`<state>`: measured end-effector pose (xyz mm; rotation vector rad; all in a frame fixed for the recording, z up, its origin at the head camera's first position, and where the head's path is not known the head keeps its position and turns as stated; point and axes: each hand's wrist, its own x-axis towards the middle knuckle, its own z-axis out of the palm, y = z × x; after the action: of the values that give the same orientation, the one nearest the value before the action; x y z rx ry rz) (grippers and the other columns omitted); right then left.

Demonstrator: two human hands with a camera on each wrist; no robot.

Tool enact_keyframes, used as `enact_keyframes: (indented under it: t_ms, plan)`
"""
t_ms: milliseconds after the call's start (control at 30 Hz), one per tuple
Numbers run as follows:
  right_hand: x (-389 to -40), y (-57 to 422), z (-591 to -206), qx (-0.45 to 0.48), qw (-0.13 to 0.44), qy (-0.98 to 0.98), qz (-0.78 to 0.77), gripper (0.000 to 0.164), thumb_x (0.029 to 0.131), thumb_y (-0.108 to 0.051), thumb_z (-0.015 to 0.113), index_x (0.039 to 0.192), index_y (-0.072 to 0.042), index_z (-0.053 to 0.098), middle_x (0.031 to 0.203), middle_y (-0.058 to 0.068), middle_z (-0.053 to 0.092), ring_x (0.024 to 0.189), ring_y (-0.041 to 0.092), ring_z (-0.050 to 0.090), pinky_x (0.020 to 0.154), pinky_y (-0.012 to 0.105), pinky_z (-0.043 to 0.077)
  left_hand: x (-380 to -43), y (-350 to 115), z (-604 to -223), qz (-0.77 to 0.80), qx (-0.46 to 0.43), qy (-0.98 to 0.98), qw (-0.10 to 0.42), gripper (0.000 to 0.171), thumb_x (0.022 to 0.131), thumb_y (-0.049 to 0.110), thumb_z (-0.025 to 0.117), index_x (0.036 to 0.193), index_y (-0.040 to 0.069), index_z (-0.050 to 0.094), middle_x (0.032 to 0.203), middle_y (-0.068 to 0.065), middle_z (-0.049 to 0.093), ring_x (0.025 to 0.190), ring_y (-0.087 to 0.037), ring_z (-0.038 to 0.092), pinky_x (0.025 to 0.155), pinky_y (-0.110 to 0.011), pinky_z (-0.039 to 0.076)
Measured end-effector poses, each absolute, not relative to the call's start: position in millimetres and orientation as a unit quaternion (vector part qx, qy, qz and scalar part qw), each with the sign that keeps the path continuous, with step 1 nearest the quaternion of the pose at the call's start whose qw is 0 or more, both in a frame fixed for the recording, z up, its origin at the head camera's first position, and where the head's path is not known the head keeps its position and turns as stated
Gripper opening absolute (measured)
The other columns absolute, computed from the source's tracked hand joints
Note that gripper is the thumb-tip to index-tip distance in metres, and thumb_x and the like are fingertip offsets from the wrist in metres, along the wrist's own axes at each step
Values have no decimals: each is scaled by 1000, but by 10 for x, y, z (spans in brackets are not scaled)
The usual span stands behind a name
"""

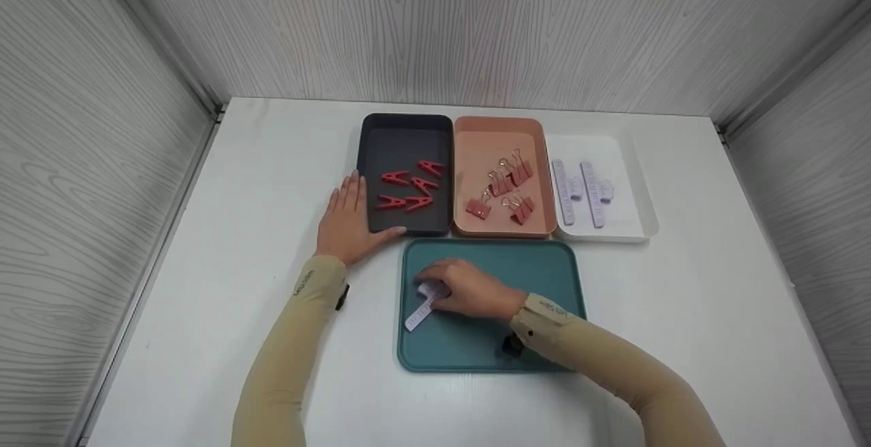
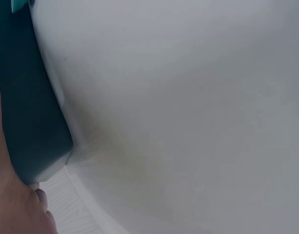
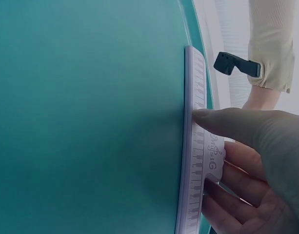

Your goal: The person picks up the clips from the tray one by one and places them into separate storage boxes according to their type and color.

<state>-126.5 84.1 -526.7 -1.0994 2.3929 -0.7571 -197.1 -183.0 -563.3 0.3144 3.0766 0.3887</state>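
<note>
My right hand (image 1: 473, 289) is over the green tray (image 1: 490, 358) and pinches a lilac page clip (image 1: 418, 316), a long bar with a piano-key pattern and a short tab. In the right wrist view the thumb lies on the bar of the clip (image 3: 197, 161), with the fingers behind the tab, which bears music lettering. The clip lies close to the tray's left rim. My left hand (image 1: 347, 226) lies with straight fingers along the left side of the dark tray (image 1: 405, 137), its thumb at the front corner. Part of the left hand (image 2: 17, 209) also shows in the left wrist view.
Several small red clothespins (image 1: 423, 185) lie in the dark tray. Beside it, an orange tray (image 1: 469, 141) holds several pinkish-red binder clips (image 1: 500, 183). Two more lilac clips (image 1: 592, 195) lie in the white tray (image 1: 636, 188) at the right. Grey wood-grain panels surround the white table.
</note>
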Motion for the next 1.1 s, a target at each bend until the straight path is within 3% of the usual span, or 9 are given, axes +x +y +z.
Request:
enact_keyframes:
  t_ms: [500,900,1100]
  plan:
    - [-1258,974,-5267,-395,170,870,-243,45,90,-12,80,133,-7,67,123,6,67,110,17,62,96,34,53,-1967,-1837,-5622,126,98,987,13,129,82,91,42,160,-4,4,168,-19,1,155,-29,-2,123,-38,-5]
    - [-1262,1000,-5285,-386,163,864,-281,29,90,-9,78,118,-8,70,108,1,68,93,11,61,85,30,56,-1971,-1828,-5626,127,95,987,18,130,81,92,42,160,-4,4,168,-19,2,155,-28,-2,123,-38,-5]
    - [-1247,1009,-5243,-387,175,860,-284,37,90,-8,78,126,-7,70,115,3,69,100,11,62,90,30,55,-1971,-1824,-5643,127,97,987,12,131,80,92,41,160,-4,5,168,-19,2,155,-29,-2,123,-38,-5]
